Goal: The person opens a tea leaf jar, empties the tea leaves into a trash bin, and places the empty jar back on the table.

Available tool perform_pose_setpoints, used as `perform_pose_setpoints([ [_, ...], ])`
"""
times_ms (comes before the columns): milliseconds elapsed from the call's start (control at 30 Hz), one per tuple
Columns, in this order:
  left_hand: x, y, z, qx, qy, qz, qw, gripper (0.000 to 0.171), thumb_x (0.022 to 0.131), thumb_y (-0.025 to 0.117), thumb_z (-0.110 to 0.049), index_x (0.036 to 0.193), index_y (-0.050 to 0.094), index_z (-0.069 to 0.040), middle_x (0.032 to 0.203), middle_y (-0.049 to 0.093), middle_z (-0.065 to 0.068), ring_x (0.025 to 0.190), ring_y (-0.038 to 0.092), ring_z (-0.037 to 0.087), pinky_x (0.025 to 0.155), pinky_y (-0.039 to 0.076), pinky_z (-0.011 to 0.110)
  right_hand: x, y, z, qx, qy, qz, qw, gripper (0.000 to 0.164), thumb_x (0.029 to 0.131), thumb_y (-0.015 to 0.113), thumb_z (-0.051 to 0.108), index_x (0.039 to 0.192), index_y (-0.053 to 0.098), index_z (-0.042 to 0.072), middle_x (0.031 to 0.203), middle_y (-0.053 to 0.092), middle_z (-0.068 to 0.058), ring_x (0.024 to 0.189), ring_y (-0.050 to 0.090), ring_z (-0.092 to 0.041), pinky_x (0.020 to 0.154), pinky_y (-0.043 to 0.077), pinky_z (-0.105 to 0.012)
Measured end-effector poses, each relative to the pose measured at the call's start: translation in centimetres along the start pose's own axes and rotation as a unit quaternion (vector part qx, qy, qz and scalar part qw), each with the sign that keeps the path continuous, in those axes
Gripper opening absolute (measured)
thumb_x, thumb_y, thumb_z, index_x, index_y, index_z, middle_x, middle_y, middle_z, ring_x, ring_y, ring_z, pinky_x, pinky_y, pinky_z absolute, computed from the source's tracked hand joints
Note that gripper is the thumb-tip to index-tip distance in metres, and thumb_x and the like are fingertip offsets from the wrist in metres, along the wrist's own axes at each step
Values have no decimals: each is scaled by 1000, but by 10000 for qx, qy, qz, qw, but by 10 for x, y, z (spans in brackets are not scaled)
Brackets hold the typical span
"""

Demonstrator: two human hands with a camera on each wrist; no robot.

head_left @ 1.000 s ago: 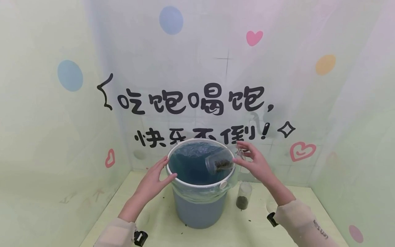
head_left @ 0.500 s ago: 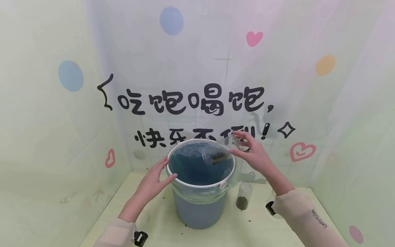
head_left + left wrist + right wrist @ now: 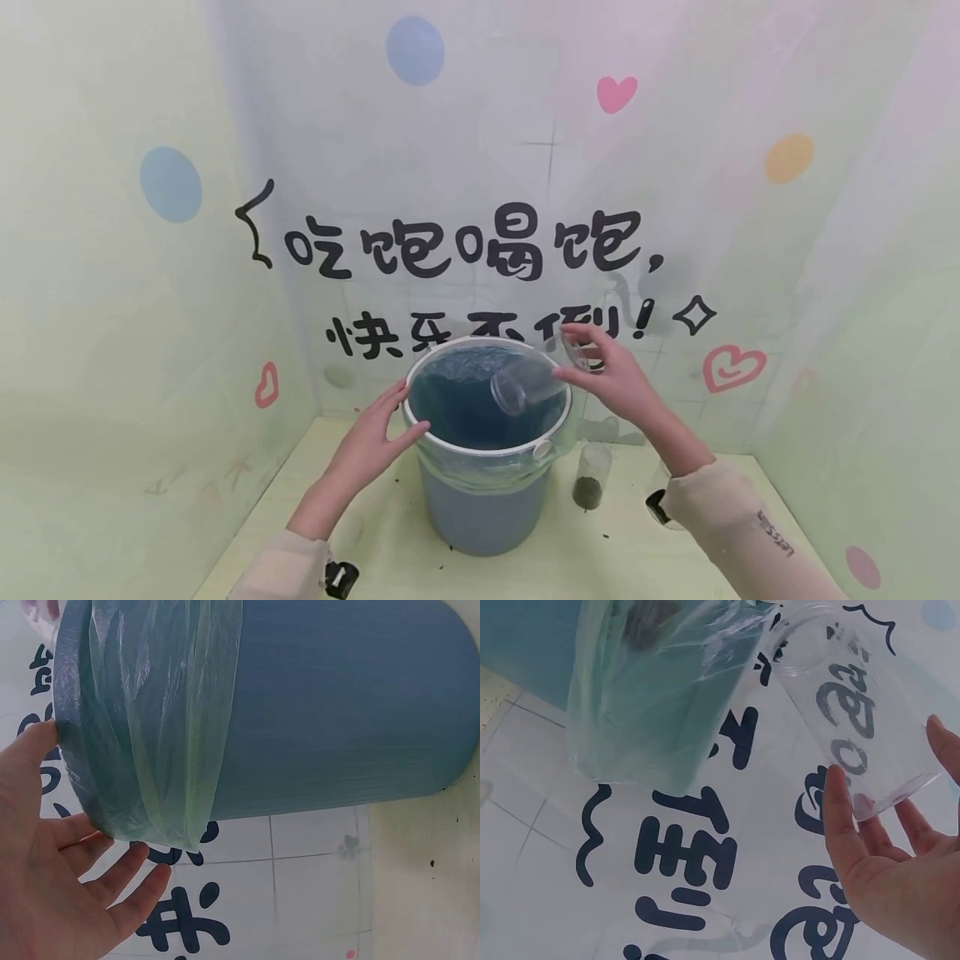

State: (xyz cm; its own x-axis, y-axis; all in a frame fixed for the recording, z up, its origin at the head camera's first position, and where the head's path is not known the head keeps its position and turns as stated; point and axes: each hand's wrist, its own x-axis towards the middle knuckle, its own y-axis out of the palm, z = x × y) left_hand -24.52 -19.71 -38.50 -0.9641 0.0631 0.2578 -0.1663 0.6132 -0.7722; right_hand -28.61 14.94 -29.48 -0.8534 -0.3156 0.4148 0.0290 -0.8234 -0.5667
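Observation:
A blue bin (image 3: pixel 483 512) lined with a thin translucent green bag (image 3: pixel 480 473) stands on the table, a white ring around its mouth. My left hand (image 3: pixel 367 442) rests against the bin's left rim, fingers spread and loosely extended; in the left wrist view its thumb (image 3: pixel 37 742) touches the rim beside the bag. My right hand (image 3: pixel 618 379) holds a clear plastic jar (image 3: pixel 525 387) near its base, fingertips and thumb around it. The jar tilts with its mouth low over the bin's right side. It looks see-through, and the right wrist view shows the wall lettering through it (image 3: pixel 847 697).
Right of the bin, a second clear jar (image 3: pixel 591 479) stands upright with dark granules in its bottom. Another clear container is partly hidden by the right sleeve (image 3: pixel 727 508). Dark specks dot the pale table (image 3: pixel 585 575). A printed wall (image 3: pixel 480 167) rises behind.
The dark contents seen in the tilted jar earlier no longer show in it. The right hand has lifted slightly and shifted left. The left hand has stayed on the rim.

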Motion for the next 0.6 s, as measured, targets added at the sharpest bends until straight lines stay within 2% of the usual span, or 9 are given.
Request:
perform_pose_setpoints([
  [100,0,0,0,-11,-5,-7,10000,80,93,64,-49,154,36,-4,164,28,16,150,28,41,118,25,66,-1,1,1,-15,-106,51,9999,59,88,76,17,141,51,11,137,56,-17,119,62,-40,88,60,-47],
  [267,1,1,1,11,-16,-2,10000,80,93,65,-47,154,35,-4,164,27,15,149,28,41,117,27,66,-6,6,0,-358,-300,335,9983,64,86,78,14,142,49,4,140,55,-19,116,61,-38,86,61,-40],
  [467,2,1,3,24,-6,8,10000,79,93,65,-46,154,35,-4,164,27,15,149,28,41,117,29,66,-7,6,-1,-375,-281,108,9988,64,86,78,14,143,49,7,141,55,-18,118,61,-39,87,61,-45],
  [600,3,2,3,13,2,21,10000,80,93,65,-47,154,35,-5,164,27,15,150,28,41,117,29,65,-9,8,-4,-262,-451,70,9986,66,87,78,14,144,47,5,138,54,-20,118,61,-39,90,60,-47],
])
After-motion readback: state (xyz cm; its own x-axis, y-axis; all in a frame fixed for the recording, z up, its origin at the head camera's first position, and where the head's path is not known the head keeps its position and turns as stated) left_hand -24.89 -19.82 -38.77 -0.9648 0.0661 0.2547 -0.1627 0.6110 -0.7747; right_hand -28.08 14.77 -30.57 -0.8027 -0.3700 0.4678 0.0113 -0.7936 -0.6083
